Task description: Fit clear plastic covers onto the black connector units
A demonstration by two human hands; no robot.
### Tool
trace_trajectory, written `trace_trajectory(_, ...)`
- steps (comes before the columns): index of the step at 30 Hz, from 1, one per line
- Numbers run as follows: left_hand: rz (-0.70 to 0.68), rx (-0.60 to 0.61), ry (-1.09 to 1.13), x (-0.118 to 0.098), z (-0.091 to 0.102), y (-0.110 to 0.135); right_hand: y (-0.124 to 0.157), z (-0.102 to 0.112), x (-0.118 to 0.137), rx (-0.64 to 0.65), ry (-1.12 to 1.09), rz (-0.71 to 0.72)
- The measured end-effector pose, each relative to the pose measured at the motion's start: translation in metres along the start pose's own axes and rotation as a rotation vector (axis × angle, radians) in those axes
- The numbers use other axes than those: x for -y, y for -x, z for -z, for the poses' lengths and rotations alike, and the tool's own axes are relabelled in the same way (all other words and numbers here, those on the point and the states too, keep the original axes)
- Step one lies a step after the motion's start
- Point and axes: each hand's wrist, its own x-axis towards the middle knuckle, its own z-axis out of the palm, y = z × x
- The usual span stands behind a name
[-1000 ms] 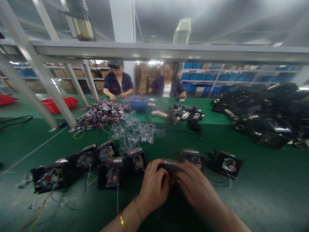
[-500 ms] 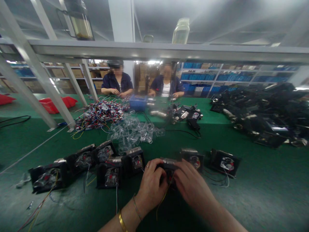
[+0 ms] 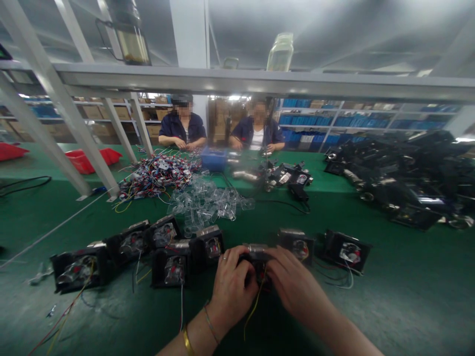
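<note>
Black unit (image 3: 257, 253) with a silver top edge was mostly hidden under both hands, low in the middle of the green table (image 3: 389, 296); only its top strip and some yellow and red wires (image 3: 256, 301) below it could be seen. The left hand (image 3: 232, 289) had its fingers curled closed around the unit's left side, and the right hand (image 3: 295, 287) gripped its right side in the same way. What the fingertips did underneath was not visible. Similar black units (image 3: 174, 264) stood in a loose row to the left and right. Farther back lay a heap of clear plastic pieces (image 3: 208, 200) and a heap of coloured wires (image 3: 158, 173). Two co-workers (image 3: 181, 128) sat across the table, under a grey metal shelf frame (image 3: 237, 81), with blurred storage racks behind them.
</note>
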Motion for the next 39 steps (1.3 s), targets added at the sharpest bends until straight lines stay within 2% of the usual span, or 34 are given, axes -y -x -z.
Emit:
trace_trajectory(7,0.009,-0.01,0.016,-0.001,-0.001,-0.001,-0.003,0.001,0.0,0.018,-0.009,0.023)
trace_trajectory(18,-0.016,-0.018,-0.026,0.008,0.01,0.002,-0.013,-0.012,0.003,-0.072,-0.063,0.05)
trace_trajectory(20,-0.029,-0.016,-0.036,0.008,0.011,0.002,-0.008,-0.017,0.004,-0.101,-0.074,0.004)
trace_trajectory(25,-0.013,-0.003,-0.034,0.008,0.011,0.004,0.017,-0.031,0.017,-0.254,-0.095,-0.234)
trace_trajectory(32,-0.011,0.025,-0.009,0.011,0.012,0.006,0.03,-0.045,0.047,-0.217,-0.018,-0.416)
trace_trajectory(39,-0.033,0.058,0.05,0.012,0.022,0.003,0.021,-0.049,0.051,-0.24,0.047,-0.465)
